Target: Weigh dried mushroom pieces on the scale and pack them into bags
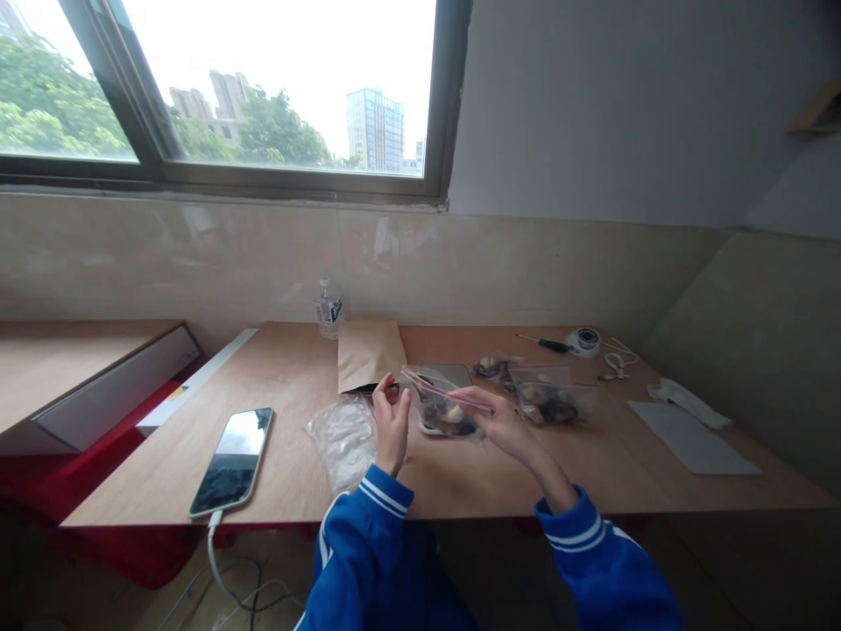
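The wooden table (276, 386) carries a phone (233, 460), a brown envelope (368, 355) and two filled bags (548, 399) already lying aside. Above its near edge, the left hand (392, 425) and right hand (503, 425) hold a zip bag (443, 405), fingers pinching its open top, unsealed.

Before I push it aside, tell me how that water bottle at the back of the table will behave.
The water bottle stands upright, narrow for its height, so a push high up would probably tip it. Its round body suggests it would roll once down. It looks like clear thin plastic, likely light; how full it is cannot be told.
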Action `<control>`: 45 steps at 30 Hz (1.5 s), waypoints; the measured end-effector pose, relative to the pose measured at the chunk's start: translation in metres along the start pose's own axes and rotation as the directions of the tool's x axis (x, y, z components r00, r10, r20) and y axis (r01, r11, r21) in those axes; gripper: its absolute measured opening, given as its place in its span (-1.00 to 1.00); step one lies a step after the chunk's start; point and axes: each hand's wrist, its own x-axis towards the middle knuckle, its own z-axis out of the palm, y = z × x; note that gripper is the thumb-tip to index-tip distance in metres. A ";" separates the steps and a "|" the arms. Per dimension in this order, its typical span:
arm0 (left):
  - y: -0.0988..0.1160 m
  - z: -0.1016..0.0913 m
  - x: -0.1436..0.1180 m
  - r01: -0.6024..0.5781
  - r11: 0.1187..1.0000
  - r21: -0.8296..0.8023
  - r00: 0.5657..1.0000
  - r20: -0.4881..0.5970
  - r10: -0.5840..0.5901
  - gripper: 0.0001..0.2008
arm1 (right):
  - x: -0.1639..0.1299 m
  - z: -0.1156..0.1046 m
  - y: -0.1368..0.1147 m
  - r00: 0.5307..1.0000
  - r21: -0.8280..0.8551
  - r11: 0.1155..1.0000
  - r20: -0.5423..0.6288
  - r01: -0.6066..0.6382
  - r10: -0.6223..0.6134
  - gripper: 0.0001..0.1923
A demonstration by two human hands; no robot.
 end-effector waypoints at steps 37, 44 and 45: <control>-0.012 -0.010 -0.024 0.247 0.952 -0.178 0.938 0.289 -0.190 -0.70 | -0.035 0.028 0.079 0.821 0.375 0.923 -0.497 -0.091 0.283 -0.56; -0.013 -0.008 -0.023 0.269 0.942 -0.199 0.946 0.241 -0.219 -0.70 | -0.027 0.030 0.082 0.779 0.329 0.943 -0.578 -0.051 0.244 -0.61; -0.012 -0.008 -0.022 0.261 0.945 -0.195 0.950 0.228 -0.214 -0.70 | -0.027 0.030 0.083 0.762 0.340 0.940 -0.596 -0.044 0.251 -0.61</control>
